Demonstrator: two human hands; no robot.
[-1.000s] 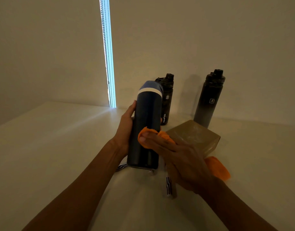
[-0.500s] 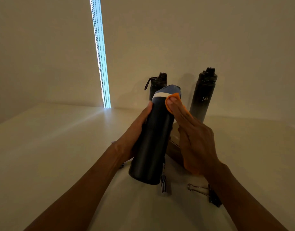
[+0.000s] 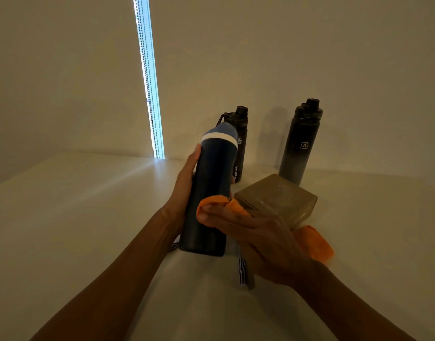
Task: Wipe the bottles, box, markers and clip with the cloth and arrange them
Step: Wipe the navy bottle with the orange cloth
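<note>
My left hand (image 3: 184, 185) grips a navy bottle (image 3: 211, 188) with a pale blue cap, held nearly upright just above the table. My right hand (image 3: 260, 239) holds the orange cloth (image 3: 315, 242) and presses it with its fingers against the bottle's lower right side. Behind stand a black bottle with a loop (image 3: 241, 124) and a taller black bottle (image 3: 300, 143). A tan box (image 3: 278, 200) lies right of the held bottle. One striped marker (image 3: 243, 271) lies below my right hand; another marker's tip (image 3: 175, 246) peeks out under the bottle. The clip is hidden.
The white table (image 3: 76, 217) runs to a wall at the back. A bright window slit with a bead cord (image 3: 150, 94) is at the back left. The light is dim.
My right hand slid the cloth from the bottle's cap down to its lower body. The bottle went from tilted right to nearly upright. My right arm now covers the clip.
</note>
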